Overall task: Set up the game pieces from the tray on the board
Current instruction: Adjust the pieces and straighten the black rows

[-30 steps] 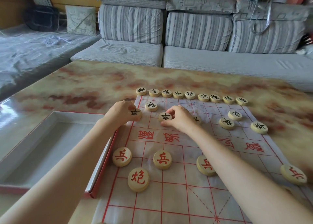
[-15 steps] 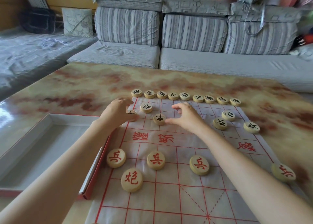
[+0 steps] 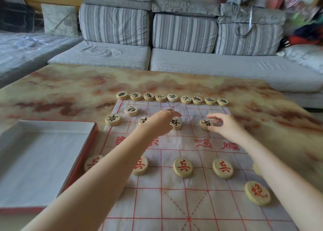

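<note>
Red pieces [image 3: 183,167] lie nearest, flat in a row across the cloth board [image 3: 174,204], and two of them are partly hidden under the forearms. A red cannon piece [image 3: 257,193] sits closer in on the right. Just beside the board's left edge is the tray [image 3: 35,160], white inside with a red rim.

Beyond the red characters at mid-board, the left hand [image 3: 160,123] hangs palm down, its fingers [image 3: 172,113] stretched out and loose, gripping nothing. The middle black piece [image 3: 176,123] lies flat just below those fingertips, partly covered by the hand; whether skin touches it cannot be told. Another black piece [image 3: 143,120] shows from under the same hand.

To the right, the right hand [image 3: 227,127] has its thumb and curled fingers [image 3: 215,118] pinching the right edge of the right black piece [image 3: 204,124], which rests on the board at the fingertips.

Further left, two more black pieces [image 3: 112,119] sit well apart from both hands. Along the board's far edge runs a back row [image 3: 172,97] of nine black pieces. The marbled table [image 3: 70,83] stretches beyond it, with a striped sofa [image 3: 183,33] behind.
</note>
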Tool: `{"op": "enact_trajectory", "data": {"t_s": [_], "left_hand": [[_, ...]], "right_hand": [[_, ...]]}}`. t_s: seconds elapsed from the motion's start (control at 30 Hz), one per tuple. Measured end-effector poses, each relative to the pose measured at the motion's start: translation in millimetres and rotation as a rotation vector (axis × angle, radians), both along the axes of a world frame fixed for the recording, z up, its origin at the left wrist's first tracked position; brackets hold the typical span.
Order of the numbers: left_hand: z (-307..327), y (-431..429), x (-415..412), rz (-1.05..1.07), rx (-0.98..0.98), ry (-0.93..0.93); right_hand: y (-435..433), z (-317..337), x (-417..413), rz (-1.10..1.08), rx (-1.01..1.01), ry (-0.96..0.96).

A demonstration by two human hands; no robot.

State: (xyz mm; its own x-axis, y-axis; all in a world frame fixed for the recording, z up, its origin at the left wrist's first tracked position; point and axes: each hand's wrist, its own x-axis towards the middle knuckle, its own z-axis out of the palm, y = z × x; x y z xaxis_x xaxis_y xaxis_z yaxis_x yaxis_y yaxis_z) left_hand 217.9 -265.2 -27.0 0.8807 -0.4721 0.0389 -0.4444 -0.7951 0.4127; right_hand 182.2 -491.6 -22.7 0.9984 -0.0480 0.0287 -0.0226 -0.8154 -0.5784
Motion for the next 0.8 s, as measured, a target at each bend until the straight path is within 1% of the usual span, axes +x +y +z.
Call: {"op": "enact_trajectory", "data": {"t_s": [0.13, 0.23, 0.33, 0.4, 0.6, 0.8], "left_hand": [[1, -4, 8, -0.055, 0.031, 0.027], [2, -2, 12, -0.073, 0.022, 0.049], [1, 0, 12, -0.064, 0.010, 0.030], [-1, -1, 10, -0.022, 0.011, -0.007], [-15, -15, 6, 0.215, 0.033, -0.149], [-18, -25, 4, 0.314, -0.009, -0.164]], "right_hand": [[2, 4, 2, 0.042, -0.100, -0.007], [0, 3, 5, 0.098, -0.101, 0.006], [-1, -1, 8, 0.113, -0.073, -0.007], [0, -5, 9, 0.092, -0.038, -0.020], [1, -14, 11, 0.065, -0.001, -0.048], [1, -18, 12, 0.044, 0.027, -0.062]]}}
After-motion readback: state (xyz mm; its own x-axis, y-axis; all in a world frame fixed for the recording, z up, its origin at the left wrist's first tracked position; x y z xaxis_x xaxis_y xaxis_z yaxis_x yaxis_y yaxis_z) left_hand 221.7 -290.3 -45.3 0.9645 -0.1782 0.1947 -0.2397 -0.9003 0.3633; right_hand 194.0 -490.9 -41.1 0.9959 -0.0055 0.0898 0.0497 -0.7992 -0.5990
